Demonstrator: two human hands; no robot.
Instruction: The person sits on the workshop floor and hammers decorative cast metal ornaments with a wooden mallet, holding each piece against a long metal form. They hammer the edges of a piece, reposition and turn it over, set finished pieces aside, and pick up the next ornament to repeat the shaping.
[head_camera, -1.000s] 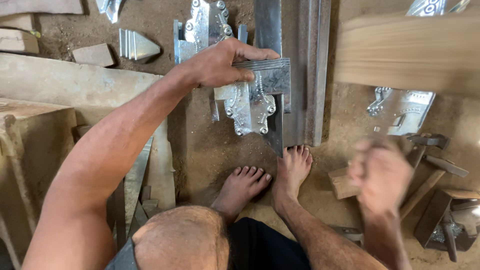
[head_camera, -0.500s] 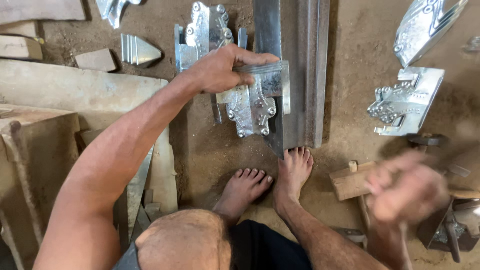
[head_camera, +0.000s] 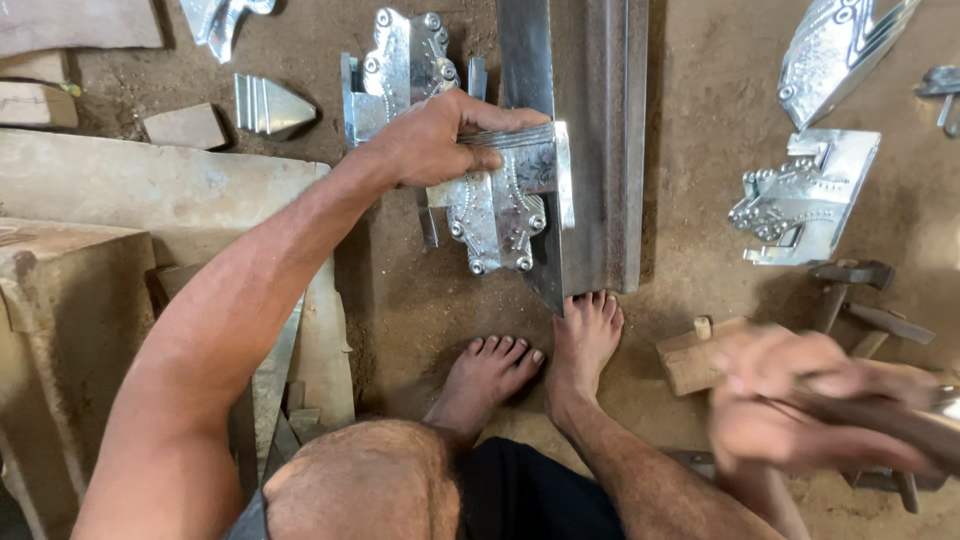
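Head view: a dirt-floor metal workshop, seen past my bare knee and both feet.
Far left: a worn stone block (head_camera: 150, 190) and a rusted iron stand (head_camera: 60, 340) sit beside my left arm.
Upper left: a small ribbed triangular stamping (head_camera: 265, 105) lies on the dirt, well apart from my hands.
Left hand: my left hand (head_camera: 430, 140) clamps an embossed sheet-metal piece (head_camera: 500, 205) against a long steel rail (head_camera: 585, 140); fingers pressed together over its top edge, thumb along the side.
Piece position: it lies on the rail's left face, its studded lower end hanging toward the ground, just above my toes.
Feet: my right foot (head_camera: 585, 340) touches the rail's near end; my left foot (head_camera: 485, 375) rests just beside it.
Right hand: my right hand (head_camera: 800, 400) is motion-blurred, fingers wrapped around a dark handle (head_camera: 890, 415); I cannot tell what tool head it carries.
Far right: more embossed stampings (head_camera: 805, 195) and a wooden block (head_camera: 700, 355) lie on the floor.
Risk, as I judge it: a strike landing off line could catch my holding fingers, since they sit right on the work.
Risk, second: the thin sheet could skid on the rail and its cut edge slice my palm, or the piece could drop onto my bare toes.
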